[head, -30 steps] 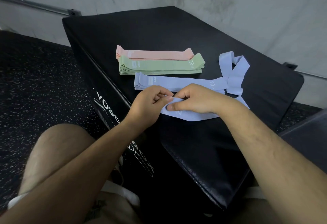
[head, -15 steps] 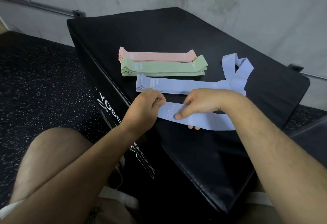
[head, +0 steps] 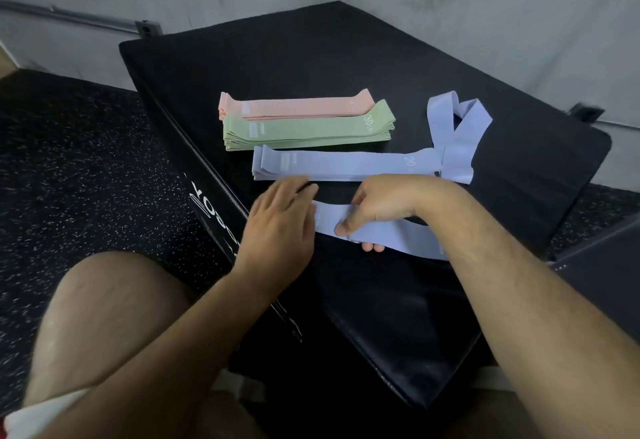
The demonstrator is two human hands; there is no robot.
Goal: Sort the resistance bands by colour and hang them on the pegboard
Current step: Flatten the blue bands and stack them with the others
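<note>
Black box [head: 311, 57]: blue band [head: 398, 239] lengthwise left-right, right hand [head: 381, 206] pinching.

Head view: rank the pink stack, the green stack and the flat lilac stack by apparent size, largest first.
1. Lilac stack: longest, though nearest the camera.
2. Green stack: slightly shorter, thickest pile.
3. Pink stack: smallest showing; it lies farthest, so its true rank is unsure.
</note>
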